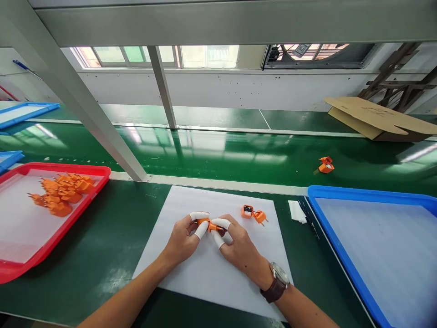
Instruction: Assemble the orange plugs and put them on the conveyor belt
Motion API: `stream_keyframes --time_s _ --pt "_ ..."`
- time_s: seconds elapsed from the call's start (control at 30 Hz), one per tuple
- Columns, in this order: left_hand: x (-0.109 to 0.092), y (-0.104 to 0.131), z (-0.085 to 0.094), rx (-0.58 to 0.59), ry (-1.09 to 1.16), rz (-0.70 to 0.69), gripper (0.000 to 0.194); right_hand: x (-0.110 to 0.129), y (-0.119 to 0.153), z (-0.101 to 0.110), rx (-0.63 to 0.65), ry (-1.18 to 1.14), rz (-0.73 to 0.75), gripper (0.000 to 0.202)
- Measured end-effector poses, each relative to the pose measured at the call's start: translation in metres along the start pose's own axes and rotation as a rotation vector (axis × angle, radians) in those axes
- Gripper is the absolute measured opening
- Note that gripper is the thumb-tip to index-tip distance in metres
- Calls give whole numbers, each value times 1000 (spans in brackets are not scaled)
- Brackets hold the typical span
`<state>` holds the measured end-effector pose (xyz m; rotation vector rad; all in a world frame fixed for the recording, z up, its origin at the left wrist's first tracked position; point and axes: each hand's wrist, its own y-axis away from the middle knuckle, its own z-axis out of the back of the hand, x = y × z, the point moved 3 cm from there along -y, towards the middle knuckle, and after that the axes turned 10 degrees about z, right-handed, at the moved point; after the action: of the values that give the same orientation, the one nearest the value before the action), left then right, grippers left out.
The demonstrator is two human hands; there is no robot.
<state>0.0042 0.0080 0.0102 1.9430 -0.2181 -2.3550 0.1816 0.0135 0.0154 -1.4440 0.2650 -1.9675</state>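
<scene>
Pinching a small orange plug piece (213,227) between white-capped fingertips (201,230), a worker's left hand (182,239) and right hand (243,248) hold opposite ends above a white sheet (194,275). A light, level grip, with thumbs opposing forefingers, would likely suit so small a part. Bright orange with a dark portion by the right fingers, it is partly hidden; an opened orange plug (260,216) lies just outside them.

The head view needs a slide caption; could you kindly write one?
Left hand and right hand hold orange plug parts above a white sheet, between a red tray and a blue tray.
</scene>
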Motion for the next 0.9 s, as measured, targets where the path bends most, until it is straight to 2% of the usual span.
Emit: stream_keyframes --time_s 0.13,0.3,0.37,0.47,0.53,0.63,0.7,0.8,0.9 --pt "2 -1 -1 38 47 23 25 1 -1 4 16 67 108 37" --pt "4 -2 -1 22 64 38 27 6 -2 4 53 105 164 45" --pt "5 -2 -1 -1 55 48 26 7 -1 2 48 60 120 39" --pt "5 -1 0 -17 27 33 25 3 -1 1 9 -34 -40 24" --pt "2 0 1 42 -19 -26 33 -1 -2 2 -30 -80 -152 18" --pt "-2 1 2 132 -189 -189 51 -6 -2 4 -71 -114 -265 14" --pt "-3 1 5 71 -359 -309 51 -7 -2 5 -70 -98 -278 12" --pt "-4 3 5 -70 -560 -478 47 -3 -2 4 -40 -46 -216 15" --pt "-3 5 1 -112 -649 -573 46 0 -1 3 -23 -30 -179 19"
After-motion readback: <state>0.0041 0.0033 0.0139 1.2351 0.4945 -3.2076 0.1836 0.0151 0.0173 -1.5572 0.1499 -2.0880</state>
